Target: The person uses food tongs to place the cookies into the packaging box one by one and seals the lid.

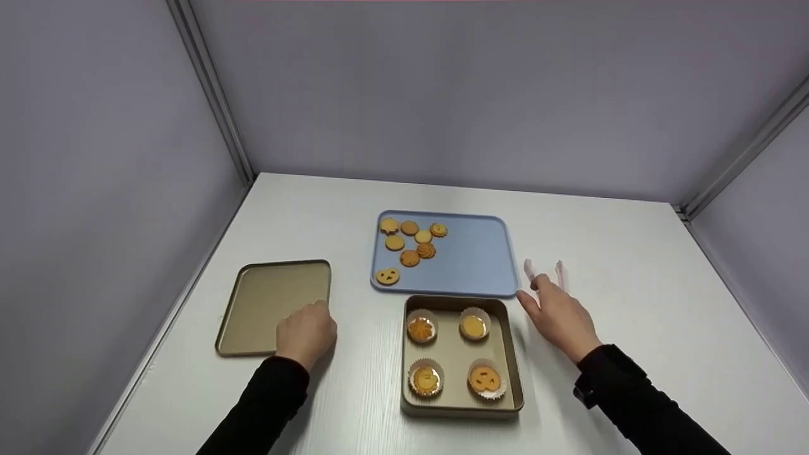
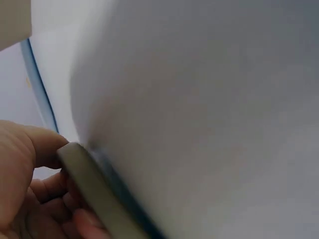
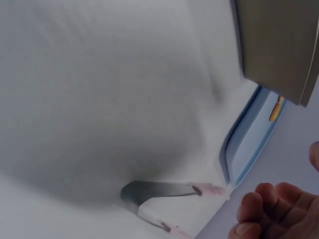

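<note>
My left hand [image 1: 308, 335] is at the near right corner of a shallow gold tin lid [image 1: 268, 300]. The left wrist view shows its thumb and fingers pinching the lid's rim [image 2: 99, 194]. Over the table, my right hand [image 1: 562, 319] is beside a pair of tongs [image 3: 159, 189] with pink tips; its fingers are loosely bent and hold nothing. Between the hands stands a gold square tin [image 1: 450, 354] with one cookie in a paper cup in each corner, among them a pretzel-shaped cookie [image 1: 485, 378] at the near right.
Behind the tin lies a blue tray [image 1: 477, 253], its near edge close to the tin's far wall. Several loose cookies, such as a swirled one [image 1: 426, 251], lie on its left half. Grey panels [image 1: 442, 95] enclose the white table [image 1: 607, 246] at the back and sides.
</note>
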Demonstrator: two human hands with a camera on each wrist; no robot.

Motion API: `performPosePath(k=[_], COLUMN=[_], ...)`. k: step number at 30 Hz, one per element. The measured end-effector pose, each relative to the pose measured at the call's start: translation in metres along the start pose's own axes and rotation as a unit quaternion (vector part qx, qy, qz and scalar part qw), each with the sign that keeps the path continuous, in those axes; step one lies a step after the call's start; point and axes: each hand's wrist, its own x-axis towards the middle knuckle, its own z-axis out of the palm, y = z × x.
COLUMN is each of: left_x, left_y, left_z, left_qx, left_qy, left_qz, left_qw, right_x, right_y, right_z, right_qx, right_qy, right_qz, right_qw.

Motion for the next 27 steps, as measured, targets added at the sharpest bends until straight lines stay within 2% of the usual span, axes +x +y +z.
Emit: performPosePath(k=[4, 10, 13, 16, 18, 20, 23, 27], left_x=[-0.001, 0.002, 0.002, 0.0, -0.002, -0.003, -0.004, -0.005], left_y=[0.003, 0.017, 0.027, 0.038, 0.045, 0.052, 0.062, 0.074], left_z=[-0.016, -0.06, -0.083, -0.104, -0.116, -0.125, -0.132, -0.129], left_qx=[-0.021, -0.038, -0.086, -0.176, -0.258, -0.345, -0.466, -0.583], left_qy=[0.027, 0.072, 0.103, 0.129, 0.129, 0.115, 0.087, 0.056], left_qz=[-0.007, 0.004, 0.012, 0.034, 0.048, 0.053, 0.046, 0.043], left_qw=[0.9994, 0.9967, 0.9909, 0.9754, 0.9564, 0.9301, 0.8791, 0.8096], right_x=[-0.001, 0.001, 0.001, 0.0, 0.001, 0.002, 0.005, 0.007], right_y=[-0.014, -0.026, -0.029, -0.031, -0.033, -0.035, -0.038, -0.043], right_z=[0.004, 0.005, 0.003, 0.002, 0.0, -0.001, -0.002, -0.004], right_qx=[0.006, 0.008, 0.013, 0.018, 0.029, 0.044, 0.077, 0.113], right_qy=[0.003, 0.025, 0.029, 0.024, 0.023, 0.026, 0.026, 0.022], right_qz=[-0.026, -0.058, -0.065, -0.063, -0.062, -0.065, -0.068, -0.068], right_qw=[1.0, 0.998, 0.997, 0.998, 0.997, 0.997, 0.994, 0.991])
